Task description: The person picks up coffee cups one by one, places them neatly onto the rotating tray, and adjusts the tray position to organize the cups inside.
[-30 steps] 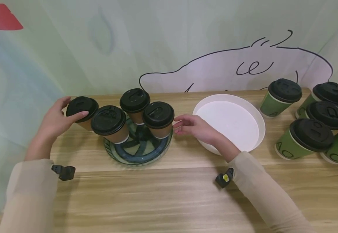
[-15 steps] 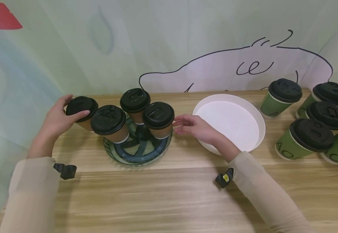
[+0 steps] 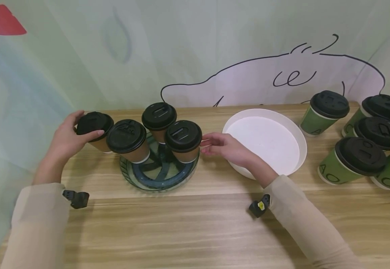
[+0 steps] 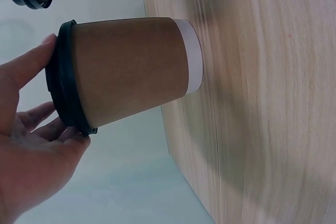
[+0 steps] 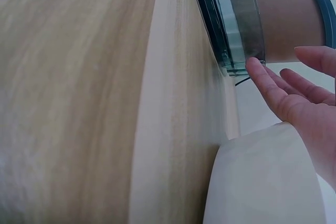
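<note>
My left hand (image 3: 68, 136) holds a brown paper cup (image 4: 126, 69) by its black lid (image 4: 65, 82), thumb on one side and fingers on the other. The cup is upright at the table's left; I cannot tell if its base touches the wood. Right of it, a round ribbed glass dish (image 3: 161, 185) bears three similar cups: a left cup (image 3: 135, 154), a back cup (image 3: 159, 133) and a right cup (image 3: 186, 155). My right hand (image 3: 228, 149) has its fingers extended at the dish's right side; one fingertip (image 5: 253, 65) appears to touch the glass wall.
A round white tray (image 3: 300, 144) lies under and behind my right forearm. Several green lidded cups (image 3: 341, 164) stand grouped at the right. A printed curtain (image 3: 195, 45) hangs along the back edge of the wooden table (image 3: 168, 228).
The three cups on the dish have shifted slightly clockwise: the left one backward, the back one rightward, the right one toward the front. Both hands stay almost in place.
</note>
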Motion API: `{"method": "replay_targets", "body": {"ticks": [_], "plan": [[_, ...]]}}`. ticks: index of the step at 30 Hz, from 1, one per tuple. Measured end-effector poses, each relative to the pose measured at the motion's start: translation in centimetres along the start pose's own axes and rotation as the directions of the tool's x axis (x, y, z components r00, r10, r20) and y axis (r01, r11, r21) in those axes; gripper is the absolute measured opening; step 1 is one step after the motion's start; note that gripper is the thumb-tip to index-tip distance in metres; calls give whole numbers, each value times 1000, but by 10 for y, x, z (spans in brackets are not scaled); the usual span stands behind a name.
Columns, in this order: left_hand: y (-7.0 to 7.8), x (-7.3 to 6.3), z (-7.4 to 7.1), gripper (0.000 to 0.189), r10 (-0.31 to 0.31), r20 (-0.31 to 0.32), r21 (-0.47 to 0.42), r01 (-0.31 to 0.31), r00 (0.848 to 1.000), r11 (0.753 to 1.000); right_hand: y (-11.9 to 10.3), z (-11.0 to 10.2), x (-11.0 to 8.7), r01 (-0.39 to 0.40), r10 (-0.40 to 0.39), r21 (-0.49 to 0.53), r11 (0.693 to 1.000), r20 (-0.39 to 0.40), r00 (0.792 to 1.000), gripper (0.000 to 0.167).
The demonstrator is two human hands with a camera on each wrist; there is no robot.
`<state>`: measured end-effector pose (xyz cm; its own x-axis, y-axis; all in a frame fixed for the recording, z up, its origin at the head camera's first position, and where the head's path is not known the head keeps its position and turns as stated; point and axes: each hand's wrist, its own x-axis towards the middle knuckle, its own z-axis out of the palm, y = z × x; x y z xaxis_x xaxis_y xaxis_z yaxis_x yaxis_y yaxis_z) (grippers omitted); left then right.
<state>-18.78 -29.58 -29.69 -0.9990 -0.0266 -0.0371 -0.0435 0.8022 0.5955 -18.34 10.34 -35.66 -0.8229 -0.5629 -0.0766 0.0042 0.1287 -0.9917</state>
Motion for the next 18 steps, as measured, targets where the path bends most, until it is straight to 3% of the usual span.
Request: {"method": "replay_targets", "body": {"ticks": [18], "plan": [[1,-4,0,97,-24,-31,-36,23,999,999,0,0,-1,-14,14,4,1000,-11,1000,37]]}}
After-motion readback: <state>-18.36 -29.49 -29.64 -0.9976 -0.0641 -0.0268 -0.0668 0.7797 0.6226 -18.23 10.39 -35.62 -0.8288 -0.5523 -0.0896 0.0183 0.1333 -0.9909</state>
